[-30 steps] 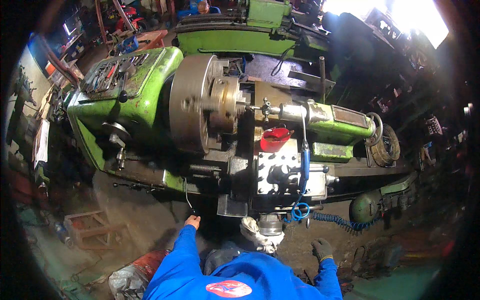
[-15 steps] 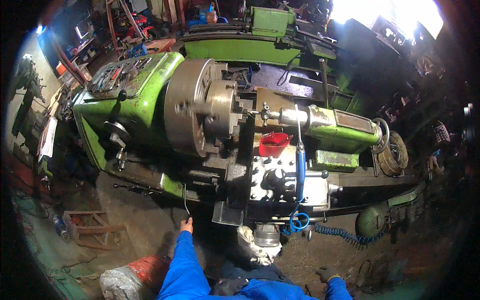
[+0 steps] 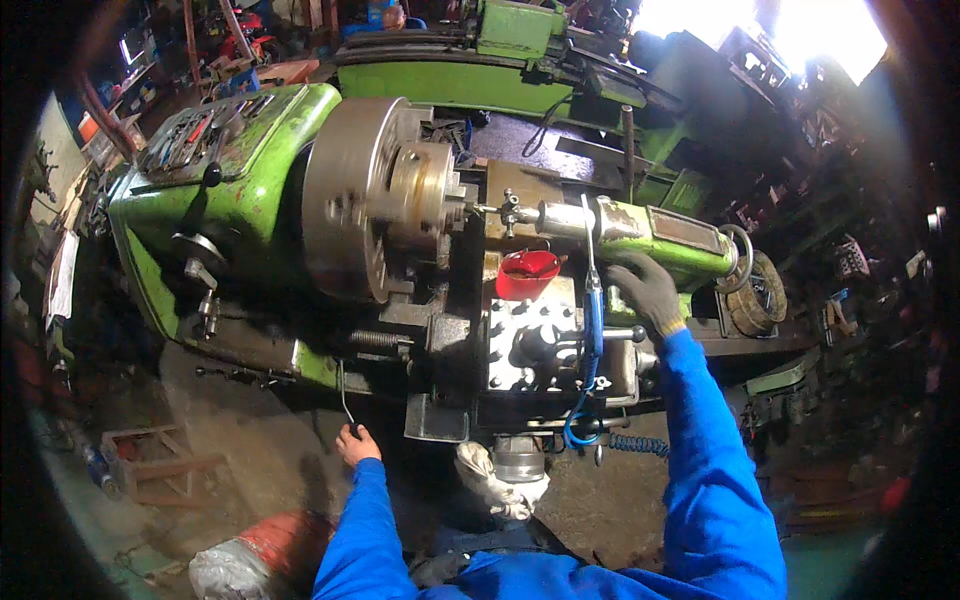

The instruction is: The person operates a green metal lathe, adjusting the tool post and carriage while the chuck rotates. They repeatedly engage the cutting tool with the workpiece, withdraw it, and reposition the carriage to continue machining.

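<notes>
My left hand [image 3: 357, 443], bare, is closed around the end of a thin bent lever [image 3: 346, 392] below the lathe's left front. My right hand [image 3: 648, 292], in a dark glove, is raised beside the tailstock [image 3: 665, 240], its fingers apart and nothing seen in them. Just left of that glove, a blue air blow gun [image 3: 594, 330] with a long thin nozzle leans over the tool post [image 3: 535, 345]. The big chuck [image 3: 345, 200] looks blurred, as if turning. A small tool with a cross handle [image 3: 510, 213] sits between the chuck and the tailstock quill [image 3: 568, 220].
A red container [image 3: 527, 274] stands behind the tool post. White cloth [image 3: 490, 480] hangs by a round handwheel [image 3: 519, 460] near my body. Hand tools [image 3: 200, 135] lie on the green headstock [image 3: 250, 185]. Another green lathe [image 3: 450, 95] stands behind. A red and white sack [image 3: 255, 555] lies lower left.
My right hand has risen from the lower right to beside the tailstock and blow gun. My left hand stays on the lever. The whole view has shifted slightly.
</notes>
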Motion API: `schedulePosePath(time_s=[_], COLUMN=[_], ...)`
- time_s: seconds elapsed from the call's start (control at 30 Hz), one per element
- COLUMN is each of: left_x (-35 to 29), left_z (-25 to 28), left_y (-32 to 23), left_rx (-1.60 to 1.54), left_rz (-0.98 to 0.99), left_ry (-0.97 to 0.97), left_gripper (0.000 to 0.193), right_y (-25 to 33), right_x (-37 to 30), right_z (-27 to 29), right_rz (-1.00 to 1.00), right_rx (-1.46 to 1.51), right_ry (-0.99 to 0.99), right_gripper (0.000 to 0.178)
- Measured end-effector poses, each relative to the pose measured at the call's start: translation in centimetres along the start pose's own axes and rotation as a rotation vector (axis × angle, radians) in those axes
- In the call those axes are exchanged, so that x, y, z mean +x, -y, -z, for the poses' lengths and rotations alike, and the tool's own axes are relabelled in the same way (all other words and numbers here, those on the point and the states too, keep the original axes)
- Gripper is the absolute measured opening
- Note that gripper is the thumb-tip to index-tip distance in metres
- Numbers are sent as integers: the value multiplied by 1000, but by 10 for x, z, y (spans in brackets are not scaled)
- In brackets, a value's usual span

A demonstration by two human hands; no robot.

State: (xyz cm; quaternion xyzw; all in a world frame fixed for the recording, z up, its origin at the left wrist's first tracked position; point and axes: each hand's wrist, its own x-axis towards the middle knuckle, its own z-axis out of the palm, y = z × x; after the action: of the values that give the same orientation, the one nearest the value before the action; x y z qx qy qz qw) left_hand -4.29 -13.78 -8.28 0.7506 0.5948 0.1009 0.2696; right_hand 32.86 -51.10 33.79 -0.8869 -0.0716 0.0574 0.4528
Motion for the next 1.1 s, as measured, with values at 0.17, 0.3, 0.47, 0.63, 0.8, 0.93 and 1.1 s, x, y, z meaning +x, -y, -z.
schedulePosePath(time_s=[0.17, 0.3, 0.47, 0.63, 0.8, 0.93, 1.1], left_x=[-38, -62, -77, -83, -91, -73, -59], left_z=[21, 48, 110, 164, 184, 147, 106], left_y=[-6, -14, -108, -240, -354, -411, -461], left_rx=[-164, -332, -521, -595, -658, -614, -378], left_rz=[-393, -443, -567, -805, -905, -832, -686], left_ry=[122, 168, 169, 101, 164, 459, 704], left_gripper=[37, 32, 22, 20, 17, 25, 40], right_y=[-17, -15, -29, -15, -17, 14, 3], right_x=[78, 95, 109, 101, 108, 89, 72], right_z=[-46, -57, -67, -79, -78, -65, -44], right_rz=[285, 494, 577, 747, 691, 627, 344], right_rx=[-648, -852, -808, -787, -829, -834, -112], right_ry=[156, 213, 297, 382, 378, 319, 210], right_gripper=[52, 32, 30, 22, 22, 27, 26])
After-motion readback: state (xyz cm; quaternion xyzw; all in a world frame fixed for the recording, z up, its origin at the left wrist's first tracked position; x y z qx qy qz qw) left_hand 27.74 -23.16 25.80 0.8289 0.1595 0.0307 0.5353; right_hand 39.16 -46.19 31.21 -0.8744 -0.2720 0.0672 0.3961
